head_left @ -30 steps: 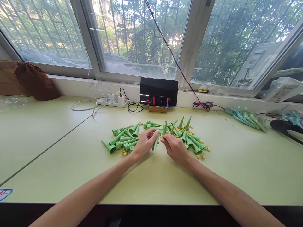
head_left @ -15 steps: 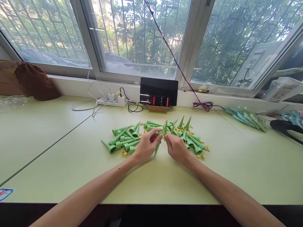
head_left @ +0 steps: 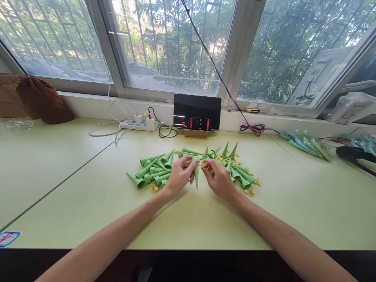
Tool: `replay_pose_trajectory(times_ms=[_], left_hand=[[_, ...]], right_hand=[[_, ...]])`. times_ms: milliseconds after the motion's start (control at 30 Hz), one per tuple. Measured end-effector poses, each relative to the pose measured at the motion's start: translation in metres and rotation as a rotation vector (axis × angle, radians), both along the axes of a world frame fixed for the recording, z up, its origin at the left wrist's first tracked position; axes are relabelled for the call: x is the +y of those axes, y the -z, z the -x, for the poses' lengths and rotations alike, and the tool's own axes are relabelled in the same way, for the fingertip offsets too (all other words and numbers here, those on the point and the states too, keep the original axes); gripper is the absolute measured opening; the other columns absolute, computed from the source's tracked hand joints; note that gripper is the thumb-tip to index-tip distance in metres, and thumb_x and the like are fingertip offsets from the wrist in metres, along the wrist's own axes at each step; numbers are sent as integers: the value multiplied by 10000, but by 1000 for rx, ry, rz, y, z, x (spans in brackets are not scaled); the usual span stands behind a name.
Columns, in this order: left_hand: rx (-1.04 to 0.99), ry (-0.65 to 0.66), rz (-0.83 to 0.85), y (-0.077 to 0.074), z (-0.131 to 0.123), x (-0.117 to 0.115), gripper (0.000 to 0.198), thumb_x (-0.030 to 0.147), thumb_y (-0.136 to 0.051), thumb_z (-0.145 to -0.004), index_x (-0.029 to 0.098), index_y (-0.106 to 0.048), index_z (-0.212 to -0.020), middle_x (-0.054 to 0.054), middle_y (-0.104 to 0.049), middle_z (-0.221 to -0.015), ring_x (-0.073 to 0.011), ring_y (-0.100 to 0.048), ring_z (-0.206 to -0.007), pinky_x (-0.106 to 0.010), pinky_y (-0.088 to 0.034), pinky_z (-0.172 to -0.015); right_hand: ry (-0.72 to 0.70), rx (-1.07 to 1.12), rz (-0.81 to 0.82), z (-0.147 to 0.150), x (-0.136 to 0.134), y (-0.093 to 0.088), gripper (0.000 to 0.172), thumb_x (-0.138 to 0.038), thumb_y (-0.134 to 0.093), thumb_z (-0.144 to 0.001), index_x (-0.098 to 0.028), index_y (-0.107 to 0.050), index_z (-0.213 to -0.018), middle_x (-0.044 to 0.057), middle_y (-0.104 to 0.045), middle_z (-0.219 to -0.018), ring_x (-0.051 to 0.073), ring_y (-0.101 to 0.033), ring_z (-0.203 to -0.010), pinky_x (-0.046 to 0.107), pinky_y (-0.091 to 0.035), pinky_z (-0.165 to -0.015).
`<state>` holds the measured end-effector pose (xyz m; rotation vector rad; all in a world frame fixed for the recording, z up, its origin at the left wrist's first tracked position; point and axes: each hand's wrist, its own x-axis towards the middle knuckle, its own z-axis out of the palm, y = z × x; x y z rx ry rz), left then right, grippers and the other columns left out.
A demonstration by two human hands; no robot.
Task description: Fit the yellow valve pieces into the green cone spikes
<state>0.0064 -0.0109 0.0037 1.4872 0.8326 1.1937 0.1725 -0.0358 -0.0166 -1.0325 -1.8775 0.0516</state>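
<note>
The pale tabletop carries green cones, small yellow pieces, a white power strip and a brown drawstring bag.

White digits are being displayed sideways on the dark screen of the phone, between a red block and an orange one; they are being rendered too small to be read surely. On the sticker at the table's near left corner, a red mark is being framed in blue, with no word being made out. Small print is being carried by the white box at the right, too blurred to be deciphered.
</note>
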Motion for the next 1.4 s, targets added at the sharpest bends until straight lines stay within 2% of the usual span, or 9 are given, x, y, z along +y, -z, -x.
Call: replay_pose_trajectory(times_ms=[300,500,633,867,1033,1233,1300,1400], left_hand=[[43,20,10,2,1,-1,313,477,-629,-885,171,-587,-939,65,-513,-495,-85,-457,-379,-195,-394,-393],[96,28,-39,3,2,-1,349,512,-597,-893,169,-556,-940,70,-485,-520,-86,-451,-376,-199,-359,-367],[118,36,-51,5,3,0,353,521,-567,-908,170,-554,-941,53,-527,-554,-82,-452,-387,-196,-356,-368],[138,36,-62,9,4,3,342,515,-555,-920,174,-562,-931,48,-541,-568,-81,-456,-385,-194,-348,-367],[159,37,-89,7,3,0,321,504,-539,-935,183,-555,-937,73,-496,-527,-79,-448,-365,-195,-338,-374],[251,48,-140,2,4,-4,307,481,-515,-952,178,-565,-955,62,-529,-545,-86,-477,-398,-209,-374,-429],[268,53,-149,2,5,-2,318,477,-514,-953,174,-580,-1018,65,-514,-535,-99,-493,-419,-218,-398,-459],[267,60,-162,2,6,0,364,473,-511,-953,167,-593,-1133,56,-509,-567,-108,-504,-456,-223,-407,-477]], right_hand=[[81,-177,-171,-2,0,1,208,-225,-441,-1027,-192,-584,-1175,56,-644,-823,173,-605,-674,261,-459,-595],[74,-214,-200,-3,1,3,258,-220,-421,-1039,-180,-593,-1227,68,-646,-827,175,-613,-697,263,-481,-631],[65,-232,-198,-3,1,2,286,-215,-404,-1044,-179,-581,-1267,72,-646,-831,174,-615,-710,264,-488,-649],[71,-275,-112,-3,0,1,305,-239,-371,-1050,-159,-592,-1244,76,-620,-806,187,-580,-687,282,-471,-627],[9,-193,-2,-3,1,3,270,-248,-381,-1045,-185,-594,-1198,72,-611,-850,185,-581,-731,282,-478,-670],[-18,-164,91,-4,1,4,248,-250,-379,-1038,-193,-594,-929,27,-519,-753,160,-491,-629,267,-415,-610],[-25,-171,110,-3,0,5,262,-242,-380,-1034,-196,-555,-844,20,-499,-737,157,-473,-620,267,-402,-610],[-62,-147,132,-1,-1,6,248,-219,-369,-1028,-198,-510,-826,35,-531,-781,165,-499,-670,274,-412,-647]])
